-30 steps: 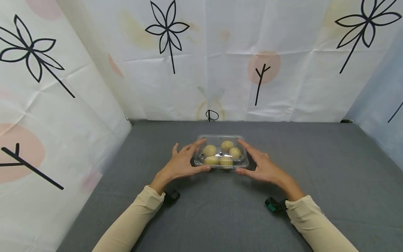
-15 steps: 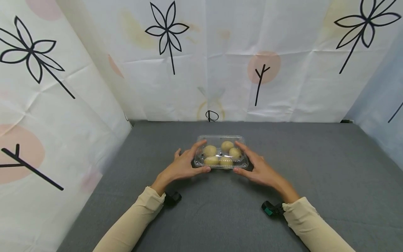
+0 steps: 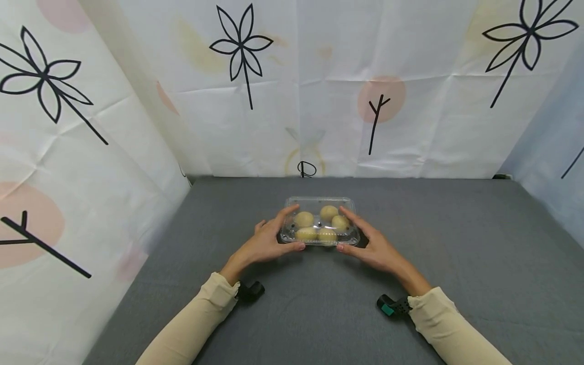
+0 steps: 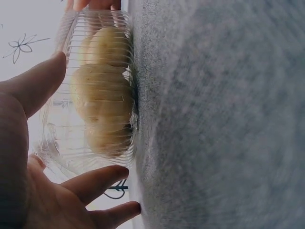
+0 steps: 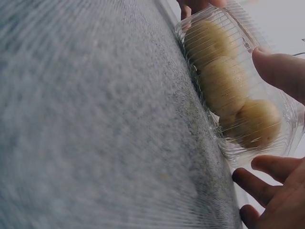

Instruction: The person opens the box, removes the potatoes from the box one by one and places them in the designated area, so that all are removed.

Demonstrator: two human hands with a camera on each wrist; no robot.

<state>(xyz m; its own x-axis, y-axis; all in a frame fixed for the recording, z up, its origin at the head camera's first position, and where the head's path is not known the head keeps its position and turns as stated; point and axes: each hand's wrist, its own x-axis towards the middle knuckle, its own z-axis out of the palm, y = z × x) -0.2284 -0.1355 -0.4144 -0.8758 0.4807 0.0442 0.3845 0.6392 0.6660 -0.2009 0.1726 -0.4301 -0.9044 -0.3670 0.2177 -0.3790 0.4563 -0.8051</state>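
A clear plastic clamshell box (image 3: 314,204) lies flat on the grey cloth, its lid down. Several pale yellow potatoes (image 3: 340,222) show through the lid. From the left side, my left hand (image 3: 262,246) holds the box, thumb at the front edge and index finger on the lid. My right hand (image 3: 380,249) holds the opposite end in the same way. In the left wrist view the left thumb (image 4: 40,81) lies against the ribbed wall, other fingers spread at the end. The right wrist view has the right thumb (image 5: 279,69) over the box's side.
Grey cloth (image 3: 319,314) covers the table all around the box. A white patterned curtain (image 3: 328,111) hangs behind the table's far edge, with another sheet (image 3: 114,203) along the left. Dark wrist cameras (image 3: 251,291) sit beneath both wrists.
My right hand has moved slightly left, closing onto the box's right end. The left hand has barely shifted, and the box stays in place.
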